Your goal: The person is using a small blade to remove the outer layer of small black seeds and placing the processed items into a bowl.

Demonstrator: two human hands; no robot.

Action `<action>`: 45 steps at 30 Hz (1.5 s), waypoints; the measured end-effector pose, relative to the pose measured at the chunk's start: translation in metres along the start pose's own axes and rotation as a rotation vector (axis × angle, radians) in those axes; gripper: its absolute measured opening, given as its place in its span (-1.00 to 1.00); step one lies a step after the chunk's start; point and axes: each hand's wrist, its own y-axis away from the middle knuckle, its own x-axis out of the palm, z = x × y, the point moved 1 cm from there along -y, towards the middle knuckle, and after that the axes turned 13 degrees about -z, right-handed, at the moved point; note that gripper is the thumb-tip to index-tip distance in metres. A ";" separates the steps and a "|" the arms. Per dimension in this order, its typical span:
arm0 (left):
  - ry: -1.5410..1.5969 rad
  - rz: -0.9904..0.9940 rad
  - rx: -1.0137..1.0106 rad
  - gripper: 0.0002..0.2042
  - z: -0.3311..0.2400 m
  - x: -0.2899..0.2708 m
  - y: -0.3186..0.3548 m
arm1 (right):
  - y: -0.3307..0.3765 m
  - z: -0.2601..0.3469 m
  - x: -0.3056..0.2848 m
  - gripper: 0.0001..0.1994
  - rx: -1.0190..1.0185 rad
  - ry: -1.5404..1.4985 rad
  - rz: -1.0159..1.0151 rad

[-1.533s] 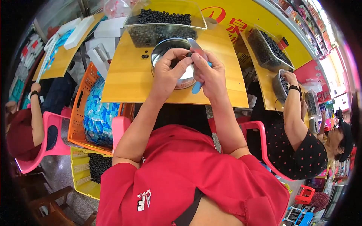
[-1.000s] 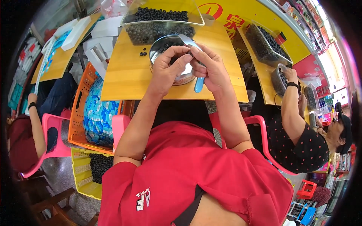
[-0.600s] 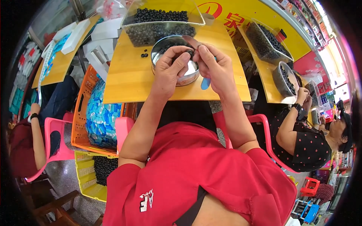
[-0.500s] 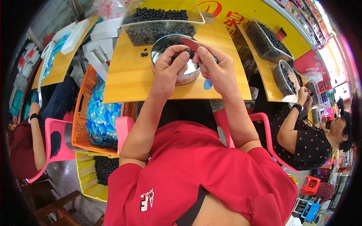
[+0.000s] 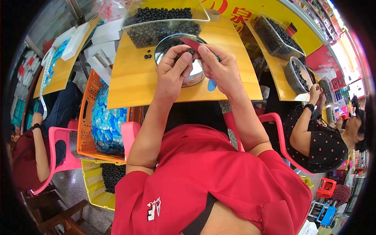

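My left hand [image 5: 172, 72] is closed, pinching a small black round piece [image 5: 191, 51] between thumb and fingertips. Closed around a knife [image 5: 189, 42] is my right hand [image 5: 220, 68]; the blade looks reddish and points up to the left. Its blue handle [image 5: 212, 85] sticks out below that hand. The blade lies close against the black piece, but fingers hide whether they touch. Both hands are over a round metal bowl [image 5: 159, 51], which has more dark pieces inside, partly covered by my hands.
Behind the bowl stands a clear plastic bin [image 5: 164, 35] full of black round pieces on the wooden table [image 5: 129, 84]. Left of me, an orange crate [image 5: 84, 129] with blue-white packets stands above a yellow crate [image 5: 92, 188]. People sit on both sides, one handling things by a bowl [image 5: 291, 80].
The view has shifted slightly. My hands stay together over the bowl, and the blade tip and knife handle have swung a little to the left.
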 end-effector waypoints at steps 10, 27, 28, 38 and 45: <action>0.031 -0.036 -0.011 -0.83 0.003 0.001 -0.001 | 0.003 0.004 0.006 -0.74 0.009 -0.040 -0.035; 0.166 -0.168 -0.323 -0.81 -0.025 -0.013 -0.033 | -0.011 -0.012 -0.021 -0.75 0.111 -0.193 -0.145; 0.130 -0.204 -0.358 -0.80 -0.030 -0.019 -0.045 | -0.012 -0.011 -0.024 -0.75 0.110 -0.202 -0.153; -1.441 0.418 -0.083 -0.72 0.016 -0.037 -0.118 | -0.015 -0.011 -0.031 -0.75 0.075 -0.194 -0.155; -2.012 0.626 0.044 -0.81 0.028 -0.023 -0.106 | -0.015 -0.013 -0.040 -0.74 0.095 -0.209 -0.137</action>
